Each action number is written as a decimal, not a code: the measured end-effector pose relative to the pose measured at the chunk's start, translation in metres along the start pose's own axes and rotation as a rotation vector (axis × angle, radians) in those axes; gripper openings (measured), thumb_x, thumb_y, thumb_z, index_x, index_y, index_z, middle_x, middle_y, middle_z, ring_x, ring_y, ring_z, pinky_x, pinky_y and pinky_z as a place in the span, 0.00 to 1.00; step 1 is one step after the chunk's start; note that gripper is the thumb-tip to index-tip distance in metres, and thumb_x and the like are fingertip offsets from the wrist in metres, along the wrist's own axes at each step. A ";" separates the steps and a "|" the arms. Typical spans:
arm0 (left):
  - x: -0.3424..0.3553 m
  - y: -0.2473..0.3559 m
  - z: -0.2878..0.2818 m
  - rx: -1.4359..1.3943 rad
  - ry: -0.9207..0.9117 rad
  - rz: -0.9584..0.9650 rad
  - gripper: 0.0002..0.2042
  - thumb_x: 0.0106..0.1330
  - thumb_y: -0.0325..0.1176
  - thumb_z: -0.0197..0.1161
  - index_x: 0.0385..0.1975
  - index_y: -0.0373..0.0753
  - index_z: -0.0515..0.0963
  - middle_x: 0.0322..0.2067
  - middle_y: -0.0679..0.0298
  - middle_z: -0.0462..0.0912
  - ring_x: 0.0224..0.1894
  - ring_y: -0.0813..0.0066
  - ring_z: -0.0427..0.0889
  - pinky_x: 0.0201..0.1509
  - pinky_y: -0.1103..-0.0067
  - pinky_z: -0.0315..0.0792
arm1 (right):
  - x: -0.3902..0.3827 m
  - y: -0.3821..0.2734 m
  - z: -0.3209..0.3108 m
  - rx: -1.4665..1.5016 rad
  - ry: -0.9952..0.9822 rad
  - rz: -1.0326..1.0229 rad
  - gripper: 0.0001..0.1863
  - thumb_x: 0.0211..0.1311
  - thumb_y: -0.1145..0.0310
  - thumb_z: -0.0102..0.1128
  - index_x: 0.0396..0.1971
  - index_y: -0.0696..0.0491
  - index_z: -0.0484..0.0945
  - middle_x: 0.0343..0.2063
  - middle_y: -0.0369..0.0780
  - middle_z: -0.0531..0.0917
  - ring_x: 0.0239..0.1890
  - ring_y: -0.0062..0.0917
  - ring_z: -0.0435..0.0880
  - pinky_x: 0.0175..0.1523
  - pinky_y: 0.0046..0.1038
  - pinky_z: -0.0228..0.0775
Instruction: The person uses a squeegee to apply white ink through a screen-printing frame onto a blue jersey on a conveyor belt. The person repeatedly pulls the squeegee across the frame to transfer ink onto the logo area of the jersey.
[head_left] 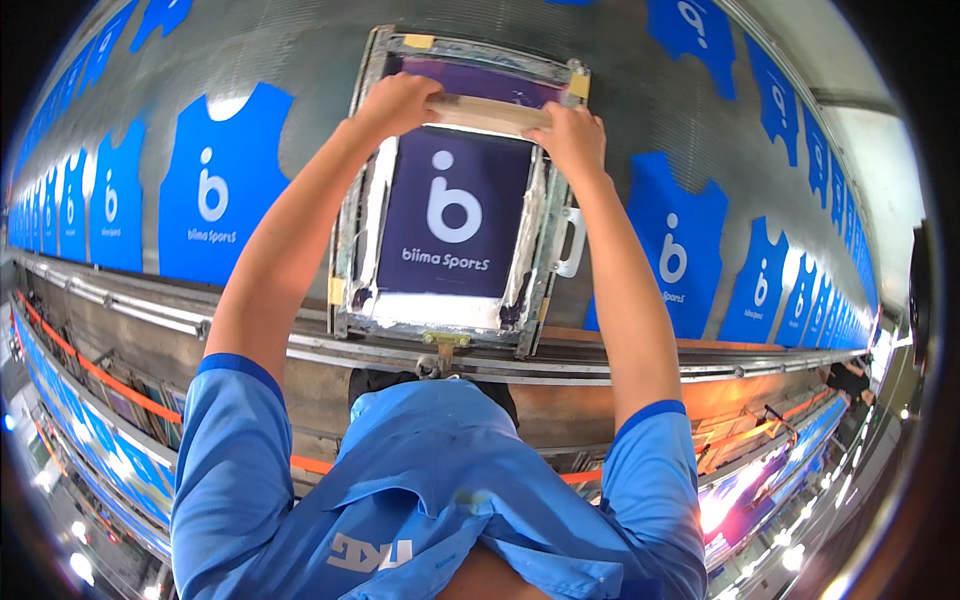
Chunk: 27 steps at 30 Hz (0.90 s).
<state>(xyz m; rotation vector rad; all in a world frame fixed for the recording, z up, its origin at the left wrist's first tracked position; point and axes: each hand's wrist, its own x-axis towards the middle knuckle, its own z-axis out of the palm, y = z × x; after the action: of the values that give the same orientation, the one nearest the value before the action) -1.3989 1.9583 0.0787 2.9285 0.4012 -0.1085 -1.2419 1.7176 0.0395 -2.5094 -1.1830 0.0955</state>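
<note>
Both my hands grip a wooden-handled squeegee [490,114] that lies across the far part of a screen printing frame [345,240]. My left hand [402,102] is closed around its left end, and my right hand [574,136] around its right end. Nearer to me, the dark purple mesh [455,205] shows a round logo with lettering under it. White ink [440,308] lies along the near end and both sides of the mesh. The squeegee's blade edge is mostly hidden from view.
Blue fabric pieces [262,150] with white prints lie in rows on the long grey table [320,60], left and right of the frame. A white handle [570,243] sticks out on the frame's right side. Metal rails [300,345] run along the near edge. Someone stands far right [850,380].
</note>
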 end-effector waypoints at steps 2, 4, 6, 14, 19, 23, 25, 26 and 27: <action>0.013 -0.009 0.008 0.039 0.016 0.004 0.16 0.58 0.41 0.71 0.45 0.44 0.84 0.38 0.57 0.88 0.44 0.52 0.86 0.48 0.60 0.78 | 0.009 0.000 0.008 -0.037 -0.022 0.082 0.20 0.53 0.51 0.75 0.40 0.48 0.86 0.35 0.41 0.89 0.45 0.36 0.86 0.53 0.41 0.71; 0.008 -0.009 0.022 0.035 0.025 0.017 0.16 0.58 0.41 0.70 0.45 0.44 0.84 0.39 0.56 0.88 0.45 0.50 0.85 0.49 0.58 0.78 | 0.004 0.005 0.019 0.085 -0.083 0.134 0.19 0.52 0.52 0.77 0.36 0.49 0.86 0.33 0.44 0.88 0.41 0.39 0.88 0.48 0.44 0.76; -0.015 0.012 0.014 0.039 -0.062 -0.014 0.14 0.57 0.39 0.69 0.43 0.44 0.84 0.38 0.55 0.88 0.45 0.50 0.85 0.49 0.57 0.78 | -0.025 0.003 0.033 0.102 0.004 0.096 0.18 0.51 0.54 0.78 0.34 0.51 0.85 0.31 0.43 0.88 0.39 0.40 0.89 0.47 0.43 0.78; -0.215 0.077 0.064 -0.041 0.059 -0.039 0.10 0.54 0.27 0.70 0.36 0.42 0.83 0.34 0.61 0.86 0.38 0.56 0.83 0.43 0.64 0.77 | -0.218 -0.047 0.051 0.291 -0.034 0.011 0.16 0.48 0.72 0.73 0.37 0.49 0.77 0.36 0.35 0.83 0.46 0.33 0.80 0.52 0.39 0.68; -0.275 0.103 0.066 -0.119 0.110 0.006 0.15 0.45 0.21 0.71 0.36 0.41 0.83 0.34 0.64 0.85 0.37 0.59 0.82 0.44 0.67 0.77 | -0.279 -0.065 0.048 0.223 -0.111 -0.018 0.13 0.52 0.69 0.70 0.37 0.51 0.77 0.37 0.35 0.82 0.48 0.31 0.79 0.55 0.38 0.65; -0.232 0.076 0.056 -0.097 0.064 -0.037 0.12 0.51 0.25 0.72 0.37 0.41 0.83 0.32 0.61 0.84 0.37 0.59 0.83 0.41 0.65 0.77 | -0.225 -0.052 0.045 0.180 -0.029 -0.049 0.16 0.51 0.66 0.73 0.39 0.49 0.77 0.37 0.34 0.83 0.50 0.30 0.77 0.57 0.39 0.63; -0.183 0.040 0.059 -0.072 0.122 -0.024 0.10 0.56 0.29 0.72 0.37 0.40 0.83 0.32 0.59 0.84 0.38 0.56 0.83 0.40 0.62 0.77 | -0.162 -0.045 0.033 0.148 -0.036 -0.028 0.14 0.53 0.65 0.73 0.38 0.49 0.79 0.37 0.36 0.84 0.51 0.33 0.78 0.59 0.42 0.64; -0.149 0.031 0.050 -0.051 0.016 -0.126 0.09 0.61 0.34 0.71 0.37 0.39 0.82 0.33 0.57 0.85 0.38 0.53 0.83 0.40 0.62 0.77 | -0.129 -0.035 0.043 0.129 0.023 -0.037 0.11 0.52 0.65 0.73 0.35 0.47 0.82 0.36 0.38 0.85 0.51 0.35 0.79 0.61 0.46 0.65; -0.114 0.021 0.043 -0.090 -0.015 -0.130 0.11 0.63 0.38 0.69 0.39 0.38 0.82 0.34 0.57 0.85 0.40 0.51 0.84 0.40 0.62 0.77 | -0.099 -0.031 0.039 0.109 0.057 0.066 0.11 0.50 0.63 0.75 0.33 0.46 0.84 0.34 0.39 0.85 0.48 0.38 0.82 0.56 0.47 0.71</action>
<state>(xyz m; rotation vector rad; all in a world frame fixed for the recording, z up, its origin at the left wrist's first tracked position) -1.5045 1.9005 0.0514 2.8105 0.5790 -0.1262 -1.3364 1.6722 0.0045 -2.4390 -1.0443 0.1019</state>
